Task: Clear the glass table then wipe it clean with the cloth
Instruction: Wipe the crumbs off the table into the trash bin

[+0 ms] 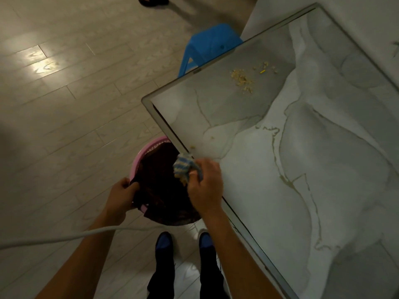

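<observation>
Right hand (204, 182) around cloth (183, 167)

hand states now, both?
Left hand: fingers curled round the bin rim and its dark liner.
Right hand: gripping the cloth at the table edge.

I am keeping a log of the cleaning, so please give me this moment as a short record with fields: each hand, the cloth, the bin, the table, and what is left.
left hand: grips the rim of the pink bin, lined with a dark bag
right hand: holds the striped cloth at the table's edge, over the bin
glass table: marble pattern under the glass, metal frame
crumbs: a pile on the far part, a few bits near the cloth
blue stool: beside the far edge
left to do: far crumbs not yet wiped
</observation>
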### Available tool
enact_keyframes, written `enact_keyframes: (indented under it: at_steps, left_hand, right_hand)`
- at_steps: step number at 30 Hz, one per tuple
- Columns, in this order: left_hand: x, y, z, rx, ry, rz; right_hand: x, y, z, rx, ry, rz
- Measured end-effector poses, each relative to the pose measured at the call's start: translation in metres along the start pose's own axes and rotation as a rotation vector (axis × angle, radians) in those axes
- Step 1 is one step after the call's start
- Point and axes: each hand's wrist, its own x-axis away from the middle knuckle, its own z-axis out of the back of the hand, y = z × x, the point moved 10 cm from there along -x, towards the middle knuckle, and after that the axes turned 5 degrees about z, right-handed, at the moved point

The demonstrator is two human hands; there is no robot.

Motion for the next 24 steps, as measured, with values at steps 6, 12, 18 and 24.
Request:
enact_keyframes:
  at_steps: [6,12,18,24]
  left_hand:
    - [0.002,0.0,0.002,0.034,0.05,0.019]
    - [0.0,0.001,0.001,0.032,0.072,0.01]
    - [0.004,0.009,0.002,0.048,0.062,-0.007]
    - [0.005,0.014,0.002,0.065,0.094,-0.011]
  right_hand:
    - [0.059,-0.014,-0.059,0.155,-0.191,0.121]
    - [0.04,-0.025,-0.037,-0.11,-0.229,-0.002]
    - [-0.037,-0.021,0.065,-0.037,0.015,-0.023]
    - [-0.099,0.028,0.047,0.106,0.025,-0.03]
